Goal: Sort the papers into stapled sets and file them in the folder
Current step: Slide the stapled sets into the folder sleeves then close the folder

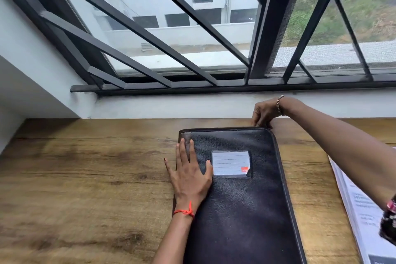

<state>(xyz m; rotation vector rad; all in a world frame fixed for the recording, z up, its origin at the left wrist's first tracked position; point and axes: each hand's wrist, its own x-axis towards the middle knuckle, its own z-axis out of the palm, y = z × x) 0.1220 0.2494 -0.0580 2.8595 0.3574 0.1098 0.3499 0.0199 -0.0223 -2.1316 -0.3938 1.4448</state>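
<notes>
A black leather zip folder [242,199] lies closed on the wooden table [85,178], with a lined label card [230,164] in a clear pocket on its cover. My left hand [189,176] rests flat on the folder's left side, fingers straight. My right hand [264,112] reaches to the folder's far right corner, and its fingertips pinch something there, probably the zip pull, which is hidden behind the fingers. A stack of printed papers [360,210] lies to the right of the folder, partly under my right forearm.
A white wall ledge and a barred window [192,49] run along the table's far edge. Bare wood stretches to the left of the folder. A dark patterned object [389,225] shows at the right frame edge.
</notes>
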